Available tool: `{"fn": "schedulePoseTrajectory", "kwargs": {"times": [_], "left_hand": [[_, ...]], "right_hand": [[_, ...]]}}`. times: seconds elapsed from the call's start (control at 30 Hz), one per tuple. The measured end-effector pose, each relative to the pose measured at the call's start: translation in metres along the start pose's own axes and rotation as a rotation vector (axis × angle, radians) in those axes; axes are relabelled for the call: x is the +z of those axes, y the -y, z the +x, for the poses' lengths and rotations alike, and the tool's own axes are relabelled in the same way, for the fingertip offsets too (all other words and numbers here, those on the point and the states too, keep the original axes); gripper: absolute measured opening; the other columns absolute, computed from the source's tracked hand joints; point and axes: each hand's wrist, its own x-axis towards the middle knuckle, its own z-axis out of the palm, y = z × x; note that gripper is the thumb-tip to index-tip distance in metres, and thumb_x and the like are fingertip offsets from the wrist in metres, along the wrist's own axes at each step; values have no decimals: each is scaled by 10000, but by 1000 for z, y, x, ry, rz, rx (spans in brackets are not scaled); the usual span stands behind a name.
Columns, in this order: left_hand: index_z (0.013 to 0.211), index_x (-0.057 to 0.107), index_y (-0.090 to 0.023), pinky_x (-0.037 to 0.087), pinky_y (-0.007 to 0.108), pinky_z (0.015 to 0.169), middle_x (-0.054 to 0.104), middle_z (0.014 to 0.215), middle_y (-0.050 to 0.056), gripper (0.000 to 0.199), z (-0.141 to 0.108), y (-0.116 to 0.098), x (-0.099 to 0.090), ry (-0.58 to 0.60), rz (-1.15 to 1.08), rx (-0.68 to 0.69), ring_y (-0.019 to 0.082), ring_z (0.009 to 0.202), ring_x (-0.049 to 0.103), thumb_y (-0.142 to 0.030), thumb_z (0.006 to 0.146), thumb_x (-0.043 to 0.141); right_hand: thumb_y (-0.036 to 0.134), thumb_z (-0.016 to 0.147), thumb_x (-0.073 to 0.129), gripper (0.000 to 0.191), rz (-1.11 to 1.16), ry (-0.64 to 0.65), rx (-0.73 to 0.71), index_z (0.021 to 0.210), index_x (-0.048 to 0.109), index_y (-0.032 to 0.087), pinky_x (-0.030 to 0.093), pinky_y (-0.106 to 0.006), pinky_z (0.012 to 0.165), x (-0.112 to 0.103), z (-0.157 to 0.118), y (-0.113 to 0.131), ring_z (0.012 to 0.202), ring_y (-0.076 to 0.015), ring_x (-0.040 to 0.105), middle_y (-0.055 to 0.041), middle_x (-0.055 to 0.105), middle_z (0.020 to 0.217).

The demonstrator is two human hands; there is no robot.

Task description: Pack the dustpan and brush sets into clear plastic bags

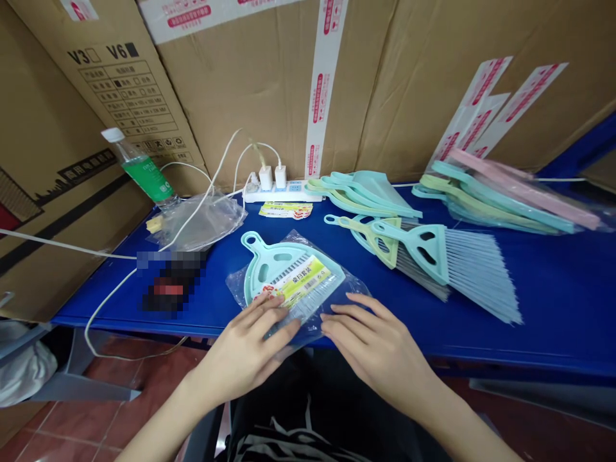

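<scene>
Head view: the left hand [255, 340] and right hand [385, 350] are open, fingers on a crinkly clear plastic bag [353, 285] near the front of the blue bench [500, 343], with a mint-green plastic dustpan [282, 252] and a yellow-and-white paper card [312, 280] inside. Soft, flat fingers are best here, pressing gently so the bag doesn't rip and the card doesn't bend. Loose brushes with long bristles [476, 256] lie to the right, and more pastel dustpans [380, 189] sit behind.
</scene>
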Motion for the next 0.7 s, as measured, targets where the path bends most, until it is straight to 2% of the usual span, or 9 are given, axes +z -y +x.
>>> {"fn": "schedulePoseTrajectory", "kwargs": {"times": [0.1,0.2,0.3,0.37,0.47,0.57,0.7], "left_hand": [[1225,624,-204,499,462,1082,696,1129,75,315,-5,4,0,4,-39,45,250,1229,609,-156,956,468],[1241,632,-211,450,484,1122,695,1158,67,342,-7,14,-5,33,-121,77,235,1266,581,-135,965,444],[1234,650,-222,385,497,1167,695,1176,59,353,-5,23,-10,75,-202,85,210,1273,575,-122,968,442],[1222,666,-236,358,506,1182,697,1189,55,354,-4,27,-11,104,-241,85,207,1275,575,-118,962,458],[1213,680,-241,366,505,1180,695,1224,56,370,-1,30,-13,129,-286,92,216,1296,558,-98,946,468],[1188,697,-238,386,498,1170,701,1229,57,356,2,32,-14,128,-336,100,216,1292,563,-104,947,472],[1160,712,-231,391,509,1163,711,1223,57,330,4,39,-13,121,-359,105,223,1283,573,-119,954,480]], "right_hand": [[38,951,427,331,10,-26,-33,864,714,178,535,-373,890,-2,-4,12,727,-169,696,-26,771,777],[88,980,452,281,128,-13,-63,907,706,183,495,-370,974,-11,-7,14,784,-151,690,-7,777,843],[264,999,509,205,174,52,-95,1088,678,189,469,-400,1028,-23,-8,0,1042,-193,676,-27,770,1057],[330,996,510,284,128,73,-90,1206,630,179,497,-436,998,-29,-10,-16,1179,-239,625,-65,742,1161],[354,987,519,353,72,130,-64,1288,582,182,524,-493,957,-32,-13,-37,1257,-291,576,-87,718,1220],[345,975,544,317,82,162,-45,1256,613,216,557,-481,904,-30,-17,-47,1225,-299,604,-67,728,1202],[304,992,516,225,106,115,-41,1117,688,232,587,-416,827,-27,-18,-46,1154,-273,650,-39,758,1125]]}}
